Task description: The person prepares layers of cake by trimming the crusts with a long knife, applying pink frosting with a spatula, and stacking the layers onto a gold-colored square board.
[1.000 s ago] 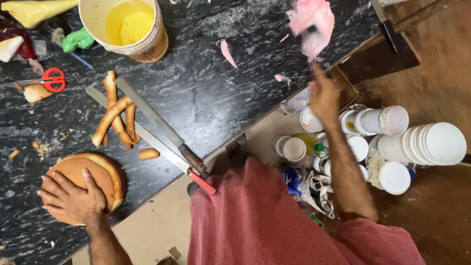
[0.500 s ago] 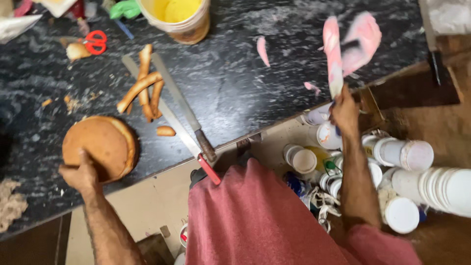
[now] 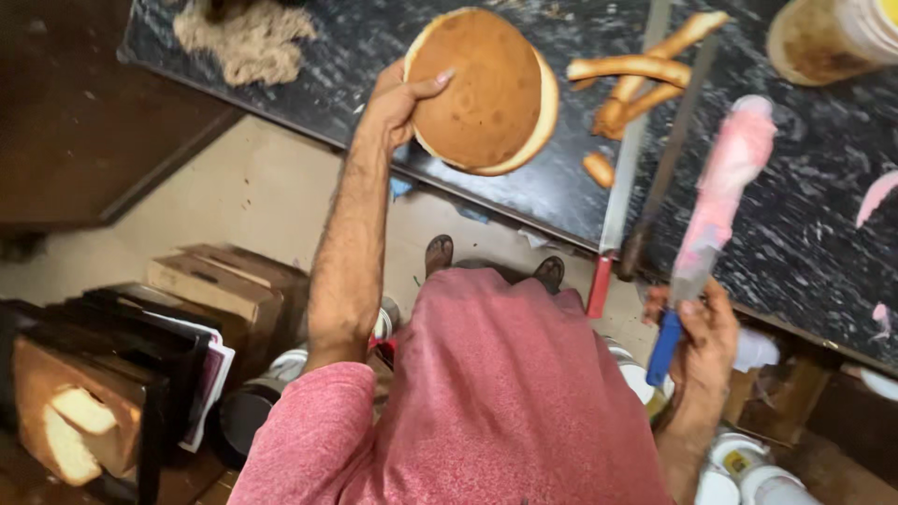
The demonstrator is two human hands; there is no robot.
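I see left hand [image 3: 398,98] gripping the round sponge cake [image 3: 482,89] by its rim, tilted up off the black marble counter [image 3: 795,234] at 12 o'clock; right hand [image 3: 702,332] closed on blue-handled palette knife [image 3: 716,210] smeared pink, at 3 o'clock; crust strips [image 3: 645,70] beside long serrated knife [image 3: 629,159]

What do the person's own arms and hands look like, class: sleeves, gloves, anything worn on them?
Both arms are bare below short pinkish-red sleeves. The left hand and right hand are ungloved; no watch, ring or bracelet shows. Dark hair covers the left forearm.
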